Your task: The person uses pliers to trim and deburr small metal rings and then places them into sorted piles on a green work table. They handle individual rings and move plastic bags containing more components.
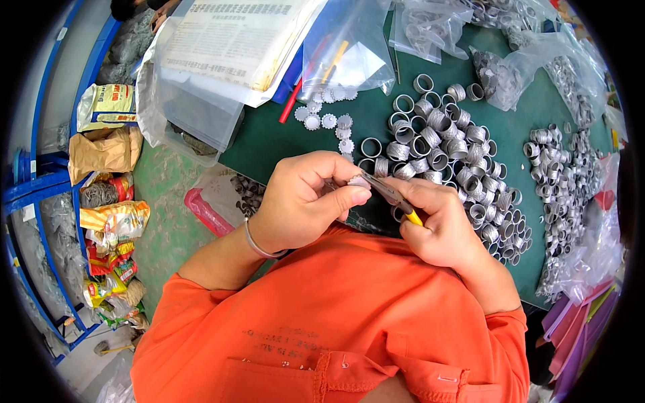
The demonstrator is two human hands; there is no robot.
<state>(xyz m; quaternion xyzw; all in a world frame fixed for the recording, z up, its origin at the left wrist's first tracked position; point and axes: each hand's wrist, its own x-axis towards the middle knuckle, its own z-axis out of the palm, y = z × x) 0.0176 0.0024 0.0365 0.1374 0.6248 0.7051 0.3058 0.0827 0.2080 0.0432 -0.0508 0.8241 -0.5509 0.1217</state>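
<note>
Between the thumb and fingers of my left hand (306, 198) is a small grey toothed disc (357, 181), partly covered by the fingertips. My right hand (437, 221) is closed around a pair of yellow-handled pliers (392, 193). The pliers' jaws point left and meet the disc's edge; whether they grip it is too small to tell. Just beyond my hands, several similar toothed discs (328, 121) lie on the green tabletop (269, 134). A big heap of grey metal rings (437, 138) spreads beside and beyond my right hand.
More small rings (557, 181) are piled at the far right, near clear plastic bags (500, 74). Printed papers (235, 40) and a clear plastic bin (195, 101) stand at the back left, by a red pen (291, 102). Blue shelving (44, 181) and bags line the left side.
</note>
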